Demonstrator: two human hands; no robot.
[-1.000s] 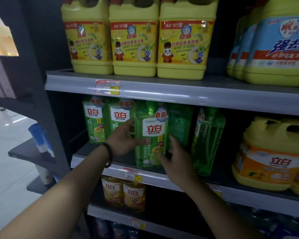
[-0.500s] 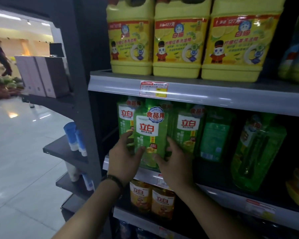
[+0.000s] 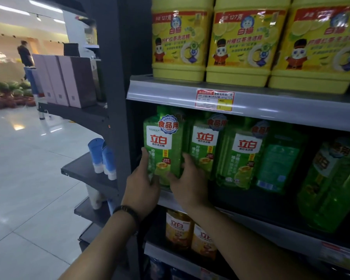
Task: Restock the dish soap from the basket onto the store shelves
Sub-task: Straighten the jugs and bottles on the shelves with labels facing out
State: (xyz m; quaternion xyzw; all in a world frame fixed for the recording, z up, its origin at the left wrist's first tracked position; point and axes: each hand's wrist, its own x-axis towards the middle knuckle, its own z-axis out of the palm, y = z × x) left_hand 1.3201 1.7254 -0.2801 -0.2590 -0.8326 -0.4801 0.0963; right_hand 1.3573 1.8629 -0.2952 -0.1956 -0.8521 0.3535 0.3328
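Note:
A green dish soap bottle point(image 3: 163, 147) with a white and red label stands at the left end of the middle shelf point(image 3: 287, 221). My left hand point(image 3: 142, 185) grips its lower left side and my right hand point(image 3: 187, 183) grips its lower right side. Two more green bottles point(image 3: 204, 144) point(image 3: 243, 158) stand upright to its right. Further right, one green bottle point(image 3: 279, 162) shows its back label and another point(image 3: 331, 184) leans. The basket is out of view.
Big yellow jugs point(image 3: 238, 41) fill the top shelf point(image 3: 271, 102). Amber bottles point(image 3: 178, 229) sit on the shelf below. The dark upright post point(image 3: 119, 98) is at the left, with blue tubes point(image 3: 102, 156) and pink boxes point(image 3: 69, 81) on side shelves. A person point(image 3: 24, 54) stands far back.
Both hands have carried the green bottle leftward along the middle shelf to its left end. My view has swung left, bringing the aisle and side shelves into sight.

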